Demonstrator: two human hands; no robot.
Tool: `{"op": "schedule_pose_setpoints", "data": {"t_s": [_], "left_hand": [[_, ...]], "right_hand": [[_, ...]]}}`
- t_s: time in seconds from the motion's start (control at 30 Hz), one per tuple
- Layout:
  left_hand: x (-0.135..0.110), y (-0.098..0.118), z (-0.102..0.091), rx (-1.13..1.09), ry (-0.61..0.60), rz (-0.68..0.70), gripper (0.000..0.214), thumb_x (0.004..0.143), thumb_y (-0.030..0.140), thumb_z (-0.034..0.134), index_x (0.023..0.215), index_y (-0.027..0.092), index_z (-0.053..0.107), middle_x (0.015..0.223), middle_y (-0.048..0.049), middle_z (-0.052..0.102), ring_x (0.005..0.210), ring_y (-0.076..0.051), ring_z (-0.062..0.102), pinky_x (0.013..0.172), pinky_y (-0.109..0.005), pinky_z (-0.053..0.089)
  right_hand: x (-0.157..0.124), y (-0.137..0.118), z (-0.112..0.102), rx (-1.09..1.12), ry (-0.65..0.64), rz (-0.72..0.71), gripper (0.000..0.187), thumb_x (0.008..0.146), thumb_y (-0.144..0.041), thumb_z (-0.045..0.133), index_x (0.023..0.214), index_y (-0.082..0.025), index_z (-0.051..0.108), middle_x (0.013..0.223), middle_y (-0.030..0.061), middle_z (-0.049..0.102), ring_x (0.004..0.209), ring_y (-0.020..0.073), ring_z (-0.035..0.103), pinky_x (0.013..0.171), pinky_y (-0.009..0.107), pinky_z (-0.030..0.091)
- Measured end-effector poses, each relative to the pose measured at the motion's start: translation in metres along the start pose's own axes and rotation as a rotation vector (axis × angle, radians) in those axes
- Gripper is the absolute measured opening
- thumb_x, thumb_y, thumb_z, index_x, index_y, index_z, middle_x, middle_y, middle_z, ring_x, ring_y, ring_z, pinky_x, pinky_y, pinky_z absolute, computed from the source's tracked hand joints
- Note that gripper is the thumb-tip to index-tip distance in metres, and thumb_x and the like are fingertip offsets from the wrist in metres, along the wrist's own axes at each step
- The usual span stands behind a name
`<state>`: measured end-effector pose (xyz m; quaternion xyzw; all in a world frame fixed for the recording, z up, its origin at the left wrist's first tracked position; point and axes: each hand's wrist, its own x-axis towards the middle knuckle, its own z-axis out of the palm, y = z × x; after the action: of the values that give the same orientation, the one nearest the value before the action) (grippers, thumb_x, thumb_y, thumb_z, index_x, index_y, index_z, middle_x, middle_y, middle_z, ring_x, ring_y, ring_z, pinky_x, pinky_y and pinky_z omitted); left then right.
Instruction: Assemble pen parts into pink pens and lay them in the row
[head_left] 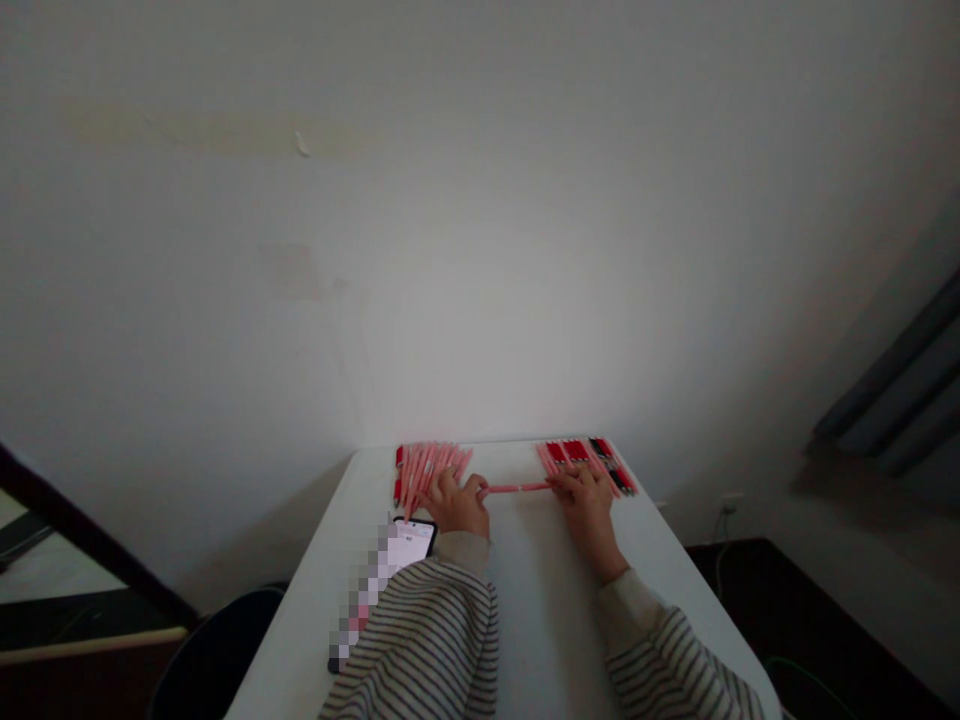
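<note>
A slim pink pen (pixel 519 488) lies level across the middle, just above or on the table, stretched between my two hands. My left hand (pixel 459 502) pinches its left end between thumb and fingers. At the other end, my right hand (pixel 589 508) grips it with closed fingertips. Beside my left hand is a fanned pile of pink pens (pixel 424 465), partly covered by the fingers. Behind my right hand lies a row of pink pens with red sections (pixel 576 450) and black sections (pixel 600 447); the hand hides some of them.
A phone (pixel 420 540) with a lit, partly pixelated screen lies on the white table (pixel 525 620), left of my left sleeve. A pale wall (pixel 480 250) rises at the table's far edge. A dark round bin (pixel 225 650) stands at lower left. A socket with a cable (pixel 727 505) is at right.
</note>
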<state>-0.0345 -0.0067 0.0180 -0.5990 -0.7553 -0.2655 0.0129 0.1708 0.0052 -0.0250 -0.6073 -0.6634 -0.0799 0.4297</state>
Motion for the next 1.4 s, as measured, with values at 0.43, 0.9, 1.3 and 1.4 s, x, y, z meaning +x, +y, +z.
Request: {"op": "schedule_pose_setpoints", "data": {"t_s": [0.43, 0.9, 1.3, 1.4], "left_hand": [[-0.001, 0.001, 0.006, -0.09, 0.015, 0.033, 0.016, 0.081, 0.031, 0.056, 0.079, 0.033, 0.071, 0.124, -0.002, 0.056, 0.12, -0.023, 0.04, 0.103, -0.049, 0.019], [0.0, 0.001, 0.012, -0.111, 0.021, 0.076, 0.019, 0.083, 0.033, 0.053, 0.09, 0.033, 0.07, 0.123, -0.0023, 0.056, 0.12, -0.024, 0.04, 0.102, -0.047, 0.023], [-0.001, 0.001, 0.008, -0.131, 0.052, 0.074, 0.02, 0.083, 0.037, 0.053, 0.085, 0.037, 0.073, 0.12, -0.0019, 0.058, 0.117, -0.024, 0.042, 0.104, -0.049, 0.021], [0.0, 0.0, 0.007, -0.103, 0.08, 0.055, 0.017, 0.081, 0.038, 0.056, 0.084, 0.037, 0.073, 0.118, -0.0028, 0.059, 0.116, -0.024, 0.042, 0.107, -0.051, 0.016]], "right_hand": [[0.003, -0.001, -0.001, 0.081, -0.002, -0.042, 0.016, 0.085, -0.026, 0.058, 0.086, -0.026, 0.075, 0.093, 0.0055, 0.064, 0.093, 0.0221, 0.047, 0.083, 0.036, 0.036], [0.006, -0.007, -0.006, 0.226, -0.04, -0.057, 0.031, 0.092, -0.035, 0.044, 0.087, -0.025, 0.073, 0.092, 0.0072, 0.064, 0.092, 0.0228, 0.048, 0.084, 0.04, 0.039], [0.004, -0.006, -0.006, 0.246, -0.049, 0.017, 0.031, 0.091, -0.035, 0.042, 0.098, -0.023, 0.069, 0.098, 0.0091, 0.066, 0.094, 0.024, 0.05, 0.084, 0.04, 0.04], [0.003, -0.008, -0.007, 0.253, -0.049, 0.03, 0.03, 0.09, -0.038, 0.045, 0.1, -0.021, 0.068, 0.099, 0.0101, 0.065, 0.094, 0.0239, 0.05, 0.083, 0.039, 0.041]]}}
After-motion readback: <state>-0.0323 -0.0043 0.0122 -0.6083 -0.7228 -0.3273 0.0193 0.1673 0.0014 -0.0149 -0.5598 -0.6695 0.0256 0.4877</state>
